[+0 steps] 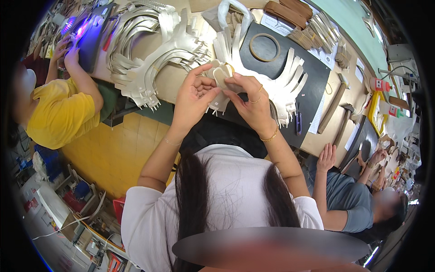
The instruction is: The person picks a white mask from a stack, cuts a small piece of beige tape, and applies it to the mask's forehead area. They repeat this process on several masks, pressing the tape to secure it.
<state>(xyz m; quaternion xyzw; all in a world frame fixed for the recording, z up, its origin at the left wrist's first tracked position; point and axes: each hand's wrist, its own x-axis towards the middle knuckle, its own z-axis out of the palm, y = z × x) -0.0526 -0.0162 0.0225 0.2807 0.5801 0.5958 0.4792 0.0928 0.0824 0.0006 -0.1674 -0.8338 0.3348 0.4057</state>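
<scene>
Above the near edge of the workbench, my left hand point(194, 97) and my right hand point(254, 105) hold a small pale cream piece of leather-like strap point(220, 74) between them. The fingers of both hands are closed on it, thumbs toward each other. Its upper end bends over in a loop near my right fingertips. Behind my right hand, shiny cream cut pieces with finger-like strips point(285, 90) lie fanned on a black mat point(247, 59). A larger stack of similar pieces point(170, 59) spreads out left of my left hand.
A brown tape ring point(265, 47) lies on the mat; purple-handled snips point(298, 121) are at its right. Farther right lie two hammers point(333, 109) and bundled strips point(312, 34). Co-workers sit on the left in a yellow shirt point(61, 111) and on the right in a grey shirt point(346, 199).
</scene>
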